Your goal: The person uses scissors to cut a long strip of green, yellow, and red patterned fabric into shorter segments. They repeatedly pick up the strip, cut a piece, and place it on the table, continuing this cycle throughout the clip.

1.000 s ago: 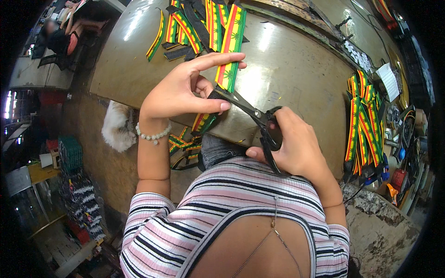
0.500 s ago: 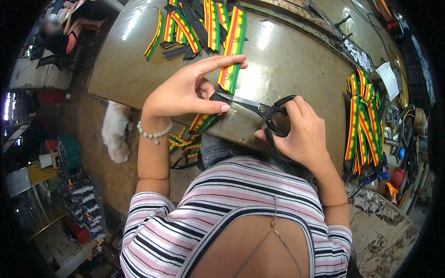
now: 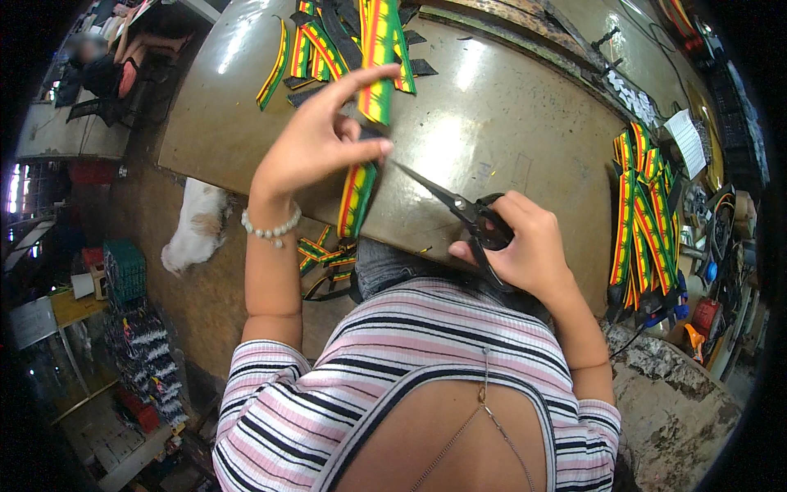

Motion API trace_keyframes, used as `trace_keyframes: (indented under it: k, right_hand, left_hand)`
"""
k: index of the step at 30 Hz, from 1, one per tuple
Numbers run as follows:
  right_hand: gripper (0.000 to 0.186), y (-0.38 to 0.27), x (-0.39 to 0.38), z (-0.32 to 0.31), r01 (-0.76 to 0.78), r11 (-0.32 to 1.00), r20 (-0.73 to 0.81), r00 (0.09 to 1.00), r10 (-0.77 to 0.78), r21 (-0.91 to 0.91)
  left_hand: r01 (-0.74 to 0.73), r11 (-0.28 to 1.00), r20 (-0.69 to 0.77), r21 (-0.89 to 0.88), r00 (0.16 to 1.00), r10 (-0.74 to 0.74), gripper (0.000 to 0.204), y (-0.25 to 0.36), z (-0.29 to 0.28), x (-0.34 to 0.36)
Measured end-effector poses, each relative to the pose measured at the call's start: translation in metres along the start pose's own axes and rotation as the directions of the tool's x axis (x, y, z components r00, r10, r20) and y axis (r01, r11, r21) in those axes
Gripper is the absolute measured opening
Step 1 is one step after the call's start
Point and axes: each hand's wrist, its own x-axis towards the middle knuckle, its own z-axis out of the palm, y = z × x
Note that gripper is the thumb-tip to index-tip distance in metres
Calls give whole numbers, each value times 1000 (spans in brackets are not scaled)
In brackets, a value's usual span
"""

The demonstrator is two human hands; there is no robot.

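Note:
My left hand (image 3: 316, 143), slightly blurred, grips a red, yellow and green leaf-patterned strap (image 3: 375, 98) with a black section between thumb and curled fingers; its index finger reaches across the upper length, and the lower length hangs beside the table's near edge. Black scissors (image 3: 467, 211) are held by my right hand (image 3: 529, 250), their blades pointing up-left with the tips just clear of the strap. More patterned straps and black strips (image 3: 316, 53) lie at the table's far left, and a thick bundle of similar straps (image 3: 643, 213) rests at the right.
The metal table (image 3: 541, 139) has ledges and cables behind it. Below left are more straps (image 3: 320, 254), a white dog (image 3: 194, 225) and a green crate (image 3: 123, 275). A seated person (image 3: 102, 74) is at upper left; a paper sheet (image 3: 687, 141) lies right.
My left hand has moved up and away with the strap, leaving the scissor blades apart from it. My right hand shifts slightly. The white dog has moved left and down.

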Motion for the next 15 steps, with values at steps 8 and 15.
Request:
trace_keyframes:
  k: [8, 15]
  right_hand:
    - [38, -16, 14, 47, -433, 410, 317, 892, 322, 803]
    - [37, -42, 90, 66, -82, 413, 51, 995, 87, 907]
  left_hand:
    - [-61, 981, -338, 182, 933, 121, 85, 13, 19, -18]
    - [-402, 914, -500, 62, 780, 377, 41, 35, 28, -30]
